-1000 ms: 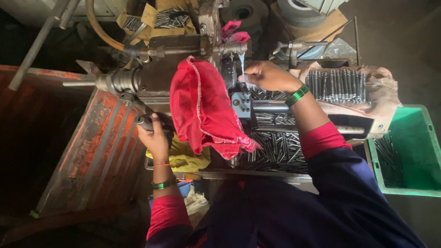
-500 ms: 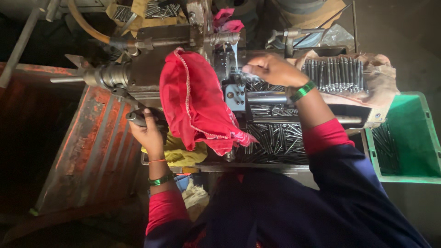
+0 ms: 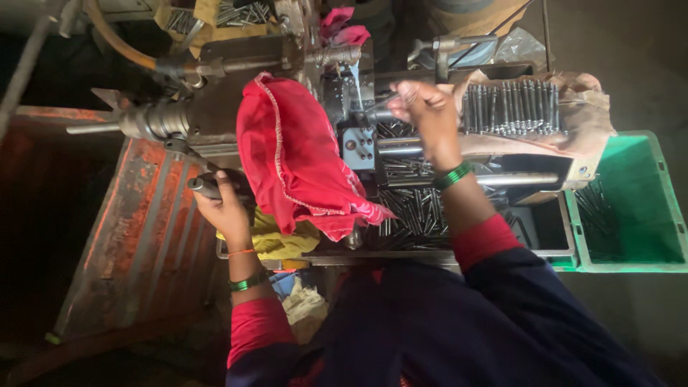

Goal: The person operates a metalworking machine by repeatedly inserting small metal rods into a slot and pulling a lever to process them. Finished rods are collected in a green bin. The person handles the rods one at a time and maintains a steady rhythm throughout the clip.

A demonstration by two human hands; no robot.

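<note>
Two bare hands work at a metal machine (image 3: pixel 287 64). At nine o'clock the left hand (image 3: pixel 226 208) has its fingers wrapped around a dark lever handle (image 3: pixel 204 186). Toward one o'clock the right hand (image 3: pixel 426 107) pinches a thin metal rod (image 3: pixel 380 104). Between them, a red cloth (image 3: pixel 294 158) drapes over the machine.

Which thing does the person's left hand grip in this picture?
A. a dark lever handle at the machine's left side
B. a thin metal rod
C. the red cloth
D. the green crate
A: the left hand is closed around the dark lever handle, next to the red cloth, while the right hand holds a thin metal rod at the machine.
</note>
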